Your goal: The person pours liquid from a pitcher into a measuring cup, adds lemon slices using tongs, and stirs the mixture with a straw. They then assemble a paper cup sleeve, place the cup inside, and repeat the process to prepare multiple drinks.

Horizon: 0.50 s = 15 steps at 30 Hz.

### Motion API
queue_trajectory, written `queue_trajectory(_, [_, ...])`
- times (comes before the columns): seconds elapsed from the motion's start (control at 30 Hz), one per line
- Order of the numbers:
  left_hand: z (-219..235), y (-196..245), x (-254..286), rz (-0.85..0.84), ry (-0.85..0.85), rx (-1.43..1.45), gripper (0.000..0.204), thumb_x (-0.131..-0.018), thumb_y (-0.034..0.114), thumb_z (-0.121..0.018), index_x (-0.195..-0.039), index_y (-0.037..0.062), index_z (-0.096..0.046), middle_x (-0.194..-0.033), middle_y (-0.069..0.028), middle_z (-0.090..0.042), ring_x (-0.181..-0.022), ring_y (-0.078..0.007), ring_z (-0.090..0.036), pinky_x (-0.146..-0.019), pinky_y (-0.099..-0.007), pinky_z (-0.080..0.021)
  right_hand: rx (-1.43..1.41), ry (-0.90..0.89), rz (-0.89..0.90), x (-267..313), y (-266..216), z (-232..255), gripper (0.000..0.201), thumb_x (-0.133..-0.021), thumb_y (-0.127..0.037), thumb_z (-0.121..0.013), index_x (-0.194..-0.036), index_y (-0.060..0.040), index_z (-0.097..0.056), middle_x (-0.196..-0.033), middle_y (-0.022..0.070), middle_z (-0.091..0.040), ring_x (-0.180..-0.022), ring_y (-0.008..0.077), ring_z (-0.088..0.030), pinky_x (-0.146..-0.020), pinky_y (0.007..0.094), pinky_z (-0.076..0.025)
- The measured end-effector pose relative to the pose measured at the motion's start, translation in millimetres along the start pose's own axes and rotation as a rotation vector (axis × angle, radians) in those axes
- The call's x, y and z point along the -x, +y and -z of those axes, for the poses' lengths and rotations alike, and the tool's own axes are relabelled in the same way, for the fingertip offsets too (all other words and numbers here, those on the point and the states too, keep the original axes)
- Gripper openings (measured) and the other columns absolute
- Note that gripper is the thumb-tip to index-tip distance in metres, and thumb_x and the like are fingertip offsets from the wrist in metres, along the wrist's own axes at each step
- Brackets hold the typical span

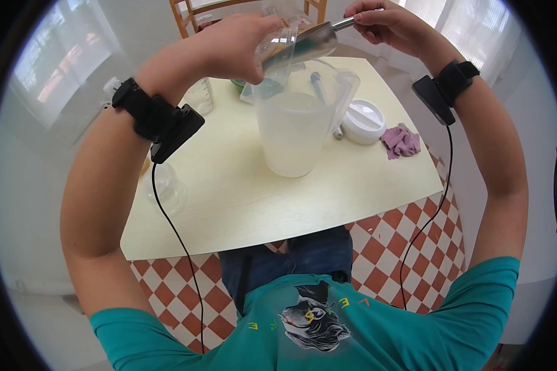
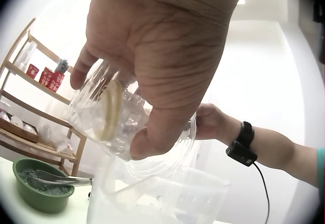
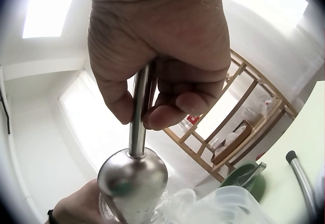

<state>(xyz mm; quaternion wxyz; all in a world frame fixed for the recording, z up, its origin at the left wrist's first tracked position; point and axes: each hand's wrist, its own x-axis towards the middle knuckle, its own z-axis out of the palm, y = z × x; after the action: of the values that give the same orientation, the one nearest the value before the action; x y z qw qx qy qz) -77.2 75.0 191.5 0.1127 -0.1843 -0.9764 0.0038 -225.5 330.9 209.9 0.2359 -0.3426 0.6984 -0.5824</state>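
My left hand (image 1: 232,52) (image 2: 162,56) grips a clear vessel (image 2: 84,104), tilted above a translucent pitcher (image 1: 284,139). Inside the vessel are a pale yellow slice (image 2: 112,111) and clear pieces that look like ice. Between thumb and fingers, my right hand (image 1: 393,28) (image 3: 162,46) pinches the handle of a shiny metal utensil (image 1: 315,43) (image 3: 133,181). Its broad head lies at the vessel's mouth; whether they touch, I cannot tell. Cloudy, pale contents show through the pitcher, which stands upright on the table.
Right of the pitcher sit a white lid (image 1: 364,122) and a pink cloth (image 1: 401,141). A green bowl (image 2: 43,196) holds a metal utensil. Clear round items (image 1: 167,188) stand near the table's left edge. Behind is a wooden shelf (image 2: 38,109). Cables hang from both wrists.
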Motion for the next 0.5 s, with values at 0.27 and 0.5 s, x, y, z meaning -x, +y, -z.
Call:
queue_trajectory(0.27, [-15, -12, -1, -0.053, 0.13, 0.027, 0.072, -0.061, 0.007, -0.069, -0.13, 0.0045, -0.047, -0.119, -0.0197, -0.056, -0.112, -0.0349, -0.054, -0.096, -0.0385, -0.045, 0.035, -0.003, 0.005, -4, -6, 1, 0.01, -0.086, -0.004, -0.064, -0.094, 0.002, -0.064, -0.073, 0.0076, -0.062, -0.059, 0.0138, -0.058, -0.053, 0.0227, -0.047])
queue_trajectory(0.5, [-21, -16, -3, -0.11, 0.231, -0.006, 0.066, -0.059, 0.011, -0.072, -0.122, 0.0064, -0.051, -0.107, -0.0195, -0.061, -0.103, -0.0364, -0.059, -0.088, -0.042, -0.049, 0.028, -0.016, 0.009, -4, -4, 3, 0.009, -0.086, -0.005, -0.063, -0.094, 0.0013, -0.064, -0.072, 0.0067, -0.062, -0.06, 0.0132, -0.058, -0.053, 0.0225, -0.047])
